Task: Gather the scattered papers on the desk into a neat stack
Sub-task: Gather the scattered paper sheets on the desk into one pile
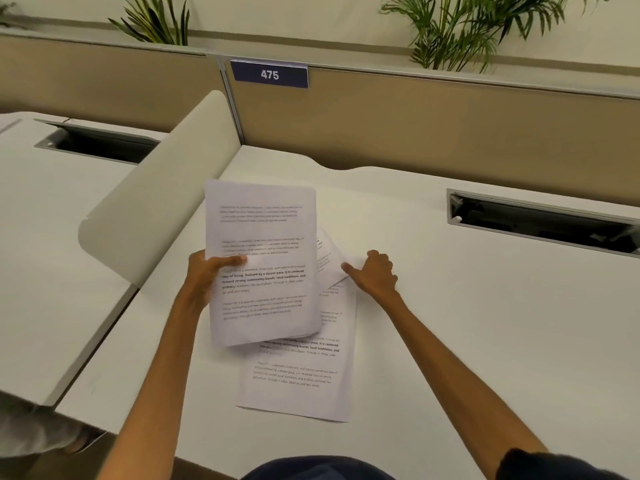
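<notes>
Already the left hand [207, 271] has a closed pinch on the gathered sheets [261, 261], thumb lying across the printed face at their left edge and the fingers hidden behind, so the bundle is lifted clear of the desk [450, 323] and tipped up toward the camera. Its long axis runs away from the person, top edge toward the partition [415, 109] and bottom edge hanging over the papers below. The right hand [374, 275] is loosely curled with the thumb out, fingertips pressing on or just beside the corner of a skewed sheet [329, 258] that peeks from behind the bundle; whether it has actually pinched that corner I cannot tell.

One more flat sheet [298, 375] lies on the desk nearest the person, long axis roughly parallel to the held bundle but turned slightly, its text reading upright to the viewer. It overlaps the skewed one, which is turned at an angle to it.

By my reading, this is mid-collection: most pages are in hand and at least two are still down. The next move probably calls for sliding or peeling the skewed sheet free by its corner, then bringing it to the bundle in the same orientation, before the edges can be squared
</notes>
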Demonstrator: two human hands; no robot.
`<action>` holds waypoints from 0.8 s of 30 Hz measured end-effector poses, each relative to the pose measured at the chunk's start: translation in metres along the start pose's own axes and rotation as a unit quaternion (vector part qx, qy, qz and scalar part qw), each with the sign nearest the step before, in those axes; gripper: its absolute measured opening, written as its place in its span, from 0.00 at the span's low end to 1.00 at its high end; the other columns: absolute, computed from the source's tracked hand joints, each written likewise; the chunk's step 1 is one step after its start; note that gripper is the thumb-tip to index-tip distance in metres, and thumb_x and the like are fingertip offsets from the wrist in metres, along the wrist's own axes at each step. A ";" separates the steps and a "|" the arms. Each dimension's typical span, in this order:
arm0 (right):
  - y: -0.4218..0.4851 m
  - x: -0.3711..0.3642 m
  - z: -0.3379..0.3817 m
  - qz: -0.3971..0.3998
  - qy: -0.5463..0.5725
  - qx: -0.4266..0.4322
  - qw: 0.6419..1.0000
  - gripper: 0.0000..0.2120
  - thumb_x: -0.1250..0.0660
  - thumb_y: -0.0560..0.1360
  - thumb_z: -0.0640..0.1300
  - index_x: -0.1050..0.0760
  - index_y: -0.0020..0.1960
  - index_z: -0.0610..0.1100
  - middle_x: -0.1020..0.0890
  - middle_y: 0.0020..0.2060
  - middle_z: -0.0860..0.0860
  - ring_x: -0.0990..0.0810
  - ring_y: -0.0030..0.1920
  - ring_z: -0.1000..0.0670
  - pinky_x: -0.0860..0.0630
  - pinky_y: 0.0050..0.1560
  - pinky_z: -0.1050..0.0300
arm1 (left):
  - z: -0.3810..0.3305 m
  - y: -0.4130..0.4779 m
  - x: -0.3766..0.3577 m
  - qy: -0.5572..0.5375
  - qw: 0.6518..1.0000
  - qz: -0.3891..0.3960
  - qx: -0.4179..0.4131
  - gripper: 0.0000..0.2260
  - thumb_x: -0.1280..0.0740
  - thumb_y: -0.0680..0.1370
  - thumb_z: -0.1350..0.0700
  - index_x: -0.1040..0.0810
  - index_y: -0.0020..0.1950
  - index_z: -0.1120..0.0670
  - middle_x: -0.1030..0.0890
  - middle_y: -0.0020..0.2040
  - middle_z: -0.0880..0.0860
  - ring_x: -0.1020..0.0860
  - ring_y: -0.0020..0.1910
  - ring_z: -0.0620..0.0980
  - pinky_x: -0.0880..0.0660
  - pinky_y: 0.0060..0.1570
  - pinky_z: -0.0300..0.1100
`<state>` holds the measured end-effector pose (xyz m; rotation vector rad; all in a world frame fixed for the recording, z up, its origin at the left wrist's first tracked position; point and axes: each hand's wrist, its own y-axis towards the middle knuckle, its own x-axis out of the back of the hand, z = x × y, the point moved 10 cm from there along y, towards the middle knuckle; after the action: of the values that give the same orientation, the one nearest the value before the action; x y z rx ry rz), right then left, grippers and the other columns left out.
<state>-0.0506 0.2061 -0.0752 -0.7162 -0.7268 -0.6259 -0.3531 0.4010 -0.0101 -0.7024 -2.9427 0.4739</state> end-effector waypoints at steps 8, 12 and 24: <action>0.015 -0.023 0.015 -0.037 -0.126 0.049 0.990 0.43 0.32 0.67 0.68 0.38 0.73 0.45 0.38 0.72 0.44 0.41 0.73 0.42 0.42 0.66 0.36 | 0.030 -0.001 0.024 -0.019 0.999 -0.015 0.046 0.19 0.24 0.67 0.68 0.17 0.58 0.62 0.13 0.50 0.59 0.14 0.47 0.62 0.16 0.42 0.53; 0.025 -0.002 0.002 -0.080 -0.096 0.070 0.990 0.34 0.31 0.69 0.64 0.32 0.70 0.51 0.32 0.68 0.47 0.36 0.69 0.45 0.38 0.62 0.44 | 0.032 0.001 0.019 -0.024 0.999 -0.008 0.047 0.19 0.25 0.68 0.68 0.17 0.58 0.61 0.13 0.50 0.58 0.14 0.46 0.60 0.16 0.41 0.51; 0.063 0.065 -0.043 -0.090 -0.209 0.015 0.974 0.32 0.30 0.72 0.49 0.35 0.73 0.48 0.29 0.65 0.44 0.35 0.68 0.43 0.38 0.64 0.41 | 0.044 0.008 -0.034 -0.022 0.997 0.048 0.065 0.20 0.24 0.68 0.67 0.18 0.60 0.61 0.13 0.52 0.59 0.14 0.47 0.62 0.16 0.39 0.50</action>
<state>0.0491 0.1948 -0.0714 -0.7693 -1.1974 -0.6339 -0.3261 0.3804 -0.0545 -0.8304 -2.8954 0.6898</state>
